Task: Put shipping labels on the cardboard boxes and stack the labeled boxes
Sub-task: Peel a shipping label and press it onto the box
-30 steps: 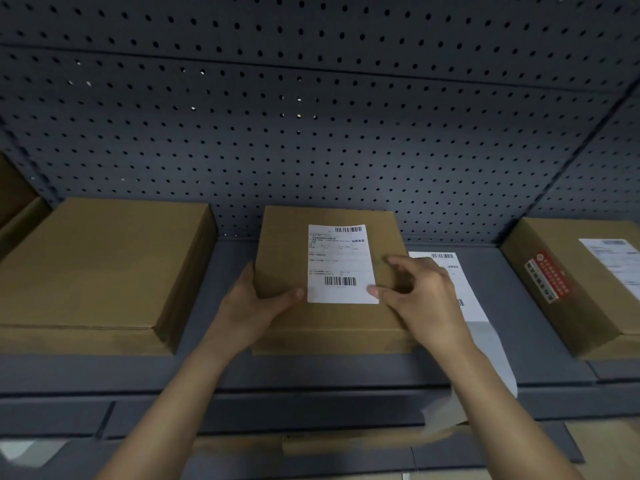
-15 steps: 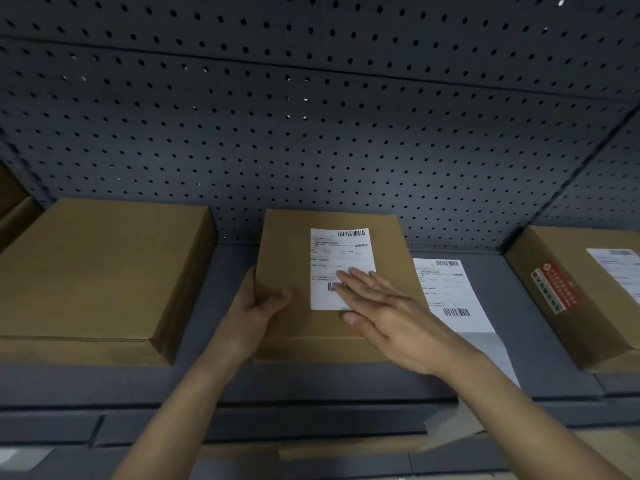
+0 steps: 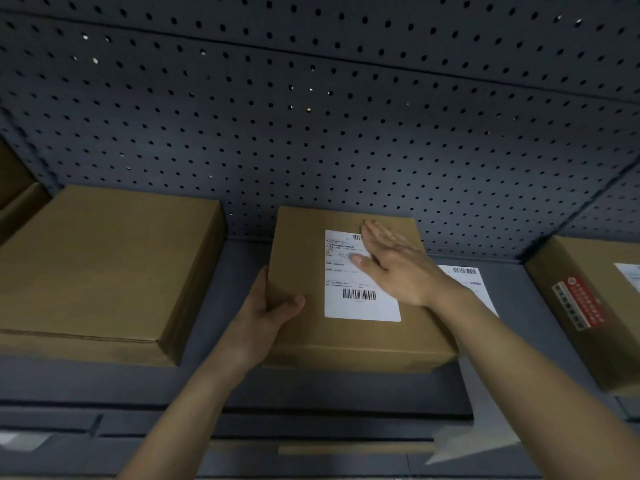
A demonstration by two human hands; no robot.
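Evidently, in the head view, the flat, straight-fingered right hand [image 3: 398, 268] had been swept along the label [image 3: 360, 303] to its far right corner; the box [image 3: 346, 341], on the shelf [image 3: 225, 382], was kept gripped at its left edge by the left hand [image 3: 266, 317]. Stacking was judged next.

A dark grey shelf [image 3: 242, 382] carries a large plain cardboard box [image 3: 104, 265] at its left end. A smaller labelled cardboard box [image 3: 346, 341] sits mid-shelf near the back edge, with a white label sheet [image 3: 467, 282] flat just right of it. A red-stickered cardboard box [image 3: 588, 261] is at the right end.
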